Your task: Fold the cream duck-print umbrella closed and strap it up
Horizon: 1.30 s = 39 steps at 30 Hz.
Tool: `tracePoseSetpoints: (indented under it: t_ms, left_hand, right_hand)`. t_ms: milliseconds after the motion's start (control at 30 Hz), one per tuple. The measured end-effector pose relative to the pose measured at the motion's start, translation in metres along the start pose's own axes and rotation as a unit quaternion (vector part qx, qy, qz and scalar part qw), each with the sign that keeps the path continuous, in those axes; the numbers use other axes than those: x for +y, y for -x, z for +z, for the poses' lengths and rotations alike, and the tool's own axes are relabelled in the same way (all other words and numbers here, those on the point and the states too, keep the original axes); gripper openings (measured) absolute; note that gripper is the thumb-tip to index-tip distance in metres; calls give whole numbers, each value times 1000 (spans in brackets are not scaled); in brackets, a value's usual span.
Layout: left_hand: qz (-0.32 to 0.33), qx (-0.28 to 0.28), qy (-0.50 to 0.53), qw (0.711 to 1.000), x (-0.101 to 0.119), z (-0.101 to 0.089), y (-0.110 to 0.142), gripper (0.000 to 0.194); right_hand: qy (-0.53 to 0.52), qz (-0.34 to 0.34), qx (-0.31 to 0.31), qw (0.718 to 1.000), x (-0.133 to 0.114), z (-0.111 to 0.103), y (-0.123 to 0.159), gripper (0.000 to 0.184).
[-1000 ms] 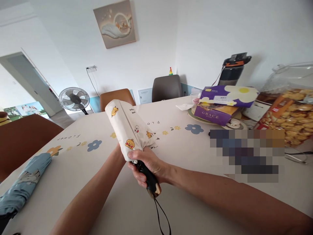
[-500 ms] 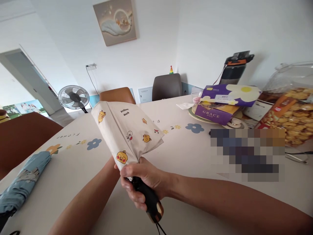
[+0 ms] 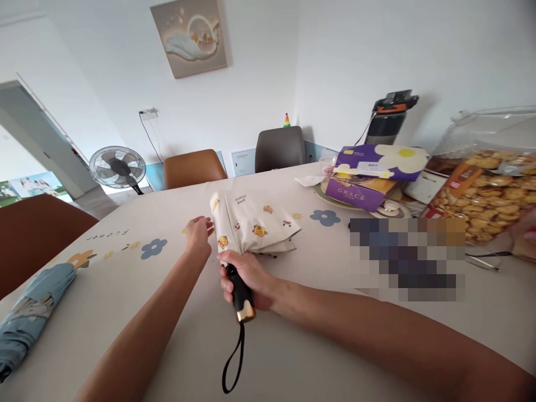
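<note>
A folded cream umbrella [image 3: 253, 226] printed with yellow ducks lies low over the flowered tablecloth [image 3: 138, 279]. My right hand [image 3: 247, 276] is wrapped round its black handle, and a black wrist strap hangs from the handle's gold end toward me. My left hand [image 3: 199, 233] hovers just left of the canopy with its fingers stretched out, holding nothing. The canopy's loose folds spread to the right on the table.
A folded blue umbrella [image 3: 29, 315] lies at the table's left edge. Purple boxes [image 3: 372, 176], a dark bottle [image 3: 387, 120] and a clear bag of snacks [image 3: 486, 190] crowd the right side. Brown chairs [image 3: 192, 167] and a standing fan [image 3: 117, 167] are behind the table.
The cream umbrella has come down from upright to lie near the table. My left hand has let go of the canopy and now sits open beside it.
</note>
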<state>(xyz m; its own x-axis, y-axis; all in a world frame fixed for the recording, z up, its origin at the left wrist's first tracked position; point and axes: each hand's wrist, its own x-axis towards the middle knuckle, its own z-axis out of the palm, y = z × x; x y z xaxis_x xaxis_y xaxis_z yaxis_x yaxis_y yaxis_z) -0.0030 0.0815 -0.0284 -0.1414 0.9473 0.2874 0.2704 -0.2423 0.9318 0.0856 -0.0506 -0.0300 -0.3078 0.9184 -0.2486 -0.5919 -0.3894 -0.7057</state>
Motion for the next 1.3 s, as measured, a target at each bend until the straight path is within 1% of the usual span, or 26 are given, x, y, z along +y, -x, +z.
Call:
tracePoseSetpoints:
  t_ms: [33, 100, 133, 167, 200, 233, 267, 300, 333, 367, 400, 433, 467, 500, 567, 633, 700, 767, 867, 933, 1033, 1100, 1133, 1200, 1300]
  left_hand:
    - [-20, 14, 11, 1000, 2, 1, -4, 11]
    - [-38, 41, 33, 998, 8, 2, -5, 11]
    - [-26, 42, 36, 998, 13, 2, -3, 13]
    - [-3, 29, 30, 999, 19, 3, 2, 15]
    - [30, -5, 10, 999, 25, 4, 8, 16]
    - [67, -54, -19, 996, 31, 5, 16, 18]
    - [105, -118, -58, 986, 37, 7, 24, 19]
    - [148, -186, -110, 965, 43, 8, 33, 22]
    - [199, -244, -168, 934, 47, 10, 40, 26]
    - [255, -295, -225, 893, 50, 11, 47, 30]
    - [296, -332, -275, 852, 52, 11, 52, 33]
    - [322, -359, -316, 817, 53, 12, 55, 35]
    - [332, -377, -345, 793, 53, 11, 57, 36]
    - [328, -389, -366, 779, 53, 11, 58, 36]
    - [320, -406, -387, 764, 53, 11, 57, 35]
    - [338, -403, -400, 751, 52, 12, 57, 30]
    - [363, -388, -414, 739, 52, 13, 57, 22]
    - [380, -370, -426, 733, 51, 16, 58, 16]
    - [403, -346, -437, 726, 51, 18, 62, 15]
    - [422, -312, -445, 725, 52, 19, 63, 17]
    - [438, -228, -457, 740, 54, 19, 64, 21]
    - [429, -177, -462, 756, 54, 18, 63, 20]
    - [419, -160, -463, 764, 54, 17, 63, 18]
    - [392, -144, -463, 782, 55, 16, 63, 13]
    - [338, -117, -449, 819, 56, 14, 63, 6]
  right_hand:
    - [-28, 27, 1, 999, 1, -3, -2, 18]
    - [-45, 63, -2, 997, 2, -6, -4, 16]
    - [-42, 71, -9, 997, 3, -7, -4, 15]
    - [-39, 75, -20, 996, 4, -8, -4, 14]
    - [-37, 76, -32, 996, 5, -8, -4, 13]
    - [-38, 77, -43, 995, 6, -8, -4, 14]
    - [-38, 76, -51, 995, 7, -9, -4, 14]
    - [-37, 73, -57, 995, 8, -9, -5, 14]
    - [-35, 70, -62, 995, 8, -9, -5, 14]
    - [-32, 67, -66, 995, 9, -10, -5, 14]
    - [-29, 64, -69, 995, 9, -10, -5, 13]
    - [-26, 63, -71, 995, 9, -10, -5, 13]
    - [-25, 62, -73, 995, 9, -11, -6, 12]
    - [-25, 62, -74, 995, 9, -11, -6, 12]
    - [-27, 67, -75, 995, 9, -11, -7, 13]
    - [-30, 72, -75, 994, 9, -11, -7, 15]
    - [-28, 75, -71, 994, 9, -10, -8, 15]
    - [-24, 76, -71, 994, 10, -10, -9, 12]
    - [-21, 75, -82, 994, 11, -12, -10, 10]
    - [-21, 77, -87, 993, 12, -12, -11, 11]
    - [-25, 81, -82, 993, 11, -13, -12, 8]
    - [-30, 81, -80, 993, 11, -12, -13, 4]
    - [-32, 79, -80, 993, 11, -12, -13, 3]
    - [-36, 75, -84, 993, 11, -12, -14, 4]
    - [-41, 67, -85, 993, 12, -13, -14, 11]
